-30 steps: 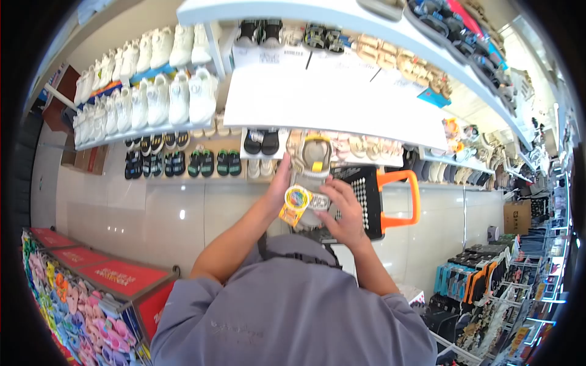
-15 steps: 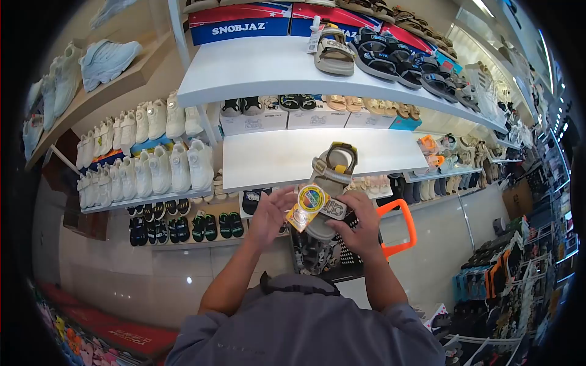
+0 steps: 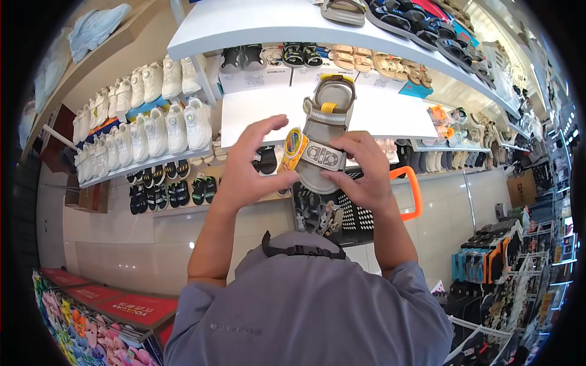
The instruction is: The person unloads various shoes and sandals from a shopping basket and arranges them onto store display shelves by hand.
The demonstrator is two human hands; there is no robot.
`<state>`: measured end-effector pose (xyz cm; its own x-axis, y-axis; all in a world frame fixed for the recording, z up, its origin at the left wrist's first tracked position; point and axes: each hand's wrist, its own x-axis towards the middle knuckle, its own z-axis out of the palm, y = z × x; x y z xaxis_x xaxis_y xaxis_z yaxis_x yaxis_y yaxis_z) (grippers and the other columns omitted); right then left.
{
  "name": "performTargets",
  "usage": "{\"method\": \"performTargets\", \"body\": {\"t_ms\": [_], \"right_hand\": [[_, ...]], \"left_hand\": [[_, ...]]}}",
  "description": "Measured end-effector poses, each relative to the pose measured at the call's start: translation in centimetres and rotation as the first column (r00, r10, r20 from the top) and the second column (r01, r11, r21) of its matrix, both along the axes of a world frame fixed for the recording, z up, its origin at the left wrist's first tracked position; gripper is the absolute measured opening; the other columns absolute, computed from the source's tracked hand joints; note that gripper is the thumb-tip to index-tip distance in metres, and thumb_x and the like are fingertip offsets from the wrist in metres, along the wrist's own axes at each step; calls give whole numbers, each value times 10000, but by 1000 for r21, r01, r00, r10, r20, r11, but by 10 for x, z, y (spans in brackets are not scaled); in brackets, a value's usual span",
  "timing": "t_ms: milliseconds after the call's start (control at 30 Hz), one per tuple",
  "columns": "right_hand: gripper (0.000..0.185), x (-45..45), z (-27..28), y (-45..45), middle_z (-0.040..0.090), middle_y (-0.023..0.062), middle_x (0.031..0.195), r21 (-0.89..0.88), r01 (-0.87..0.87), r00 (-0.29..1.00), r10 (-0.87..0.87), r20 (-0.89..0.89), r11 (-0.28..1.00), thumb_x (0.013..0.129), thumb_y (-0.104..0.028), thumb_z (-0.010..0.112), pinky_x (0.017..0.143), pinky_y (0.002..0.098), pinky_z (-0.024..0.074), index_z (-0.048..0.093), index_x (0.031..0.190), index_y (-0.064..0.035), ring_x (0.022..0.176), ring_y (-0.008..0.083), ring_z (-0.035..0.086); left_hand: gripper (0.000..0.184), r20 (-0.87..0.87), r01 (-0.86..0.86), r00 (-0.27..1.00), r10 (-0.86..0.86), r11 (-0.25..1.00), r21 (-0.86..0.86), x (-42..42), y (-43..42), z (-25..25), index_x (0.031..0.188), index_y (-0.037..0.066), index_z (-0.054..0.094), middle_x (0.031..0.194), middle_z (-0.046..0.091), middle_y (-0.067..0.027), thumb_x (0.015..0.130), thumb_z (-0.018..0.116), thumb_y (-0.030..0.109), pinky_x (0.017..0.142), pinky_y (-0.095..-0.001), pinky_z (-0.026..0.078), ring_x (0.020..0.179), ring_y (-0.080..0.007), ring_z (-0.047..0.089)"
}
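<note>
A grey-beige sandal [image 3: 325, 130] is held up in front of me, its heel end upward and its toe toward me. My right hand [image 3: 365, 174] grips the right edge of its front strap between thumb and fingers. Hanging on the sandal's left side is a yellow and orange tag [image 3: 293, 148] with a round emblem. My left hand [image 3: 251, 168] stands open to the left of the tag, fingers spread and curved. Its thumb tip reaches close to the tag's lower edge; whether they touch I cannot tell.
Behind the sandal is a white shelf [image 3: 256, 117], below a higher shelf [image 3: 262, 30] bearing sandals. Rows of white sneakers [image 3: 155, 137] stand at the left. Under my hands is a dark basket [image 3: 354, 222] with an orange handle [image 3: 416, 194] and footwear inside.
The sandal has risen and turned more upright in my right hand. My left hand has moved left from the tag and spread its fingers. The view has tilted down.
</note>
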<state>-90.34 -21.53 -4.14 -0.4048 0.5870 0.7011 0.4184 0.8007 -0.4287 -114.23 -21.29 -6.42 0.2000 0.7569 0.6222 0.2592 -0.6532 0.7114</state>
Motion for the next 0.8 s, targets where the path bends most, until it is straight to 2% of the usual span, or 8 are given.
{"method": "performTargets", "body": {"t_ms": [100,167,200,333,467,533,633,800], "right_hand": [[472,1,-3,2,619,117,989,-9,-4,1000,4,14,1000,663,-95,816,682,284,476,624,1085,-8,840,205,594],[460,2,-4,3,624,122,996,-29,-20,1000,20,8,999,668,-96,812,701,291,483,627,1080,-8,868,220,603],[470,3,-3,2,614,140,986,-55,-18,1000,19,14,998,633,-92,824,721,346,503,631,1054,-14,868,290,606],[466,4,-2,2,620,141,996,-132,-75,997,74,-15,988,637,-87,817,741,355,501,631,1058,-13,880,295,606],[463,0,-5,5,625,143,1002,-117,-113,994,113,-6,987,646,-80,807,762,362,497,627,1067,-12,896,298,606],[472,-2,-4,6,618,144,1017,-137,-126,992,127,-3,983,654,-79,802,780,367,492,620,1085,-18,911,303,602],[463,-6,0,8,622,124,1012,-135,-114,993,119,27,984,677,-132,803,740,319,492,628,1089,-15,880,246,605],[497,-17,10,20,593,151,1069,-43,-156,988,156,-20,987,697,-91,792,793,354,498,601,1151,-21,902,283,598]], "left_hand": [[518,-103,-45,993,52,997,67,7,-4,7,1200,-5,597,1189,623,-154,732,747,159,996,-373,423,1136,-274,573],[409,-103,-29,995,18,994,-104,-1,4,-4,1163,9,626,1149,642,-155,775,712,107,980,-366,435,1104,-285,593],[305,-122,-128,984,131,991,28,-4,8,-6,1106,8,647,1114,655,-158,804,670,49,943,-360,459,1059,-287,617],[285,-117,-435,863,491,841,322,-10,16,-8,1084,18,648,1052,649,-148,799,668,27,822,-360,495,929,-274,631],[314,-48,-364,922,385,900,241,-4,-8,-12,1097,16,642,1044,634,-131,787,688,37,737,-335,506,864,-248,619],[368,-70,-86,994,90,995,53,1,-22,-4,1114,16,631,1061,623,-118,768,738,86,672,-308,511,841,-228,618],[431,-180,-76,979,99,988,132,10,-16,-6,1135,16,621,1080,625,-118,752,774,140,646,-300,514,852,-216,623],[503,-202,-88,970,135,970,225,-4,-6,13,1156,11,603,1100,616,-162,714,785,166,779,-372,508,921,-327,604]]}}
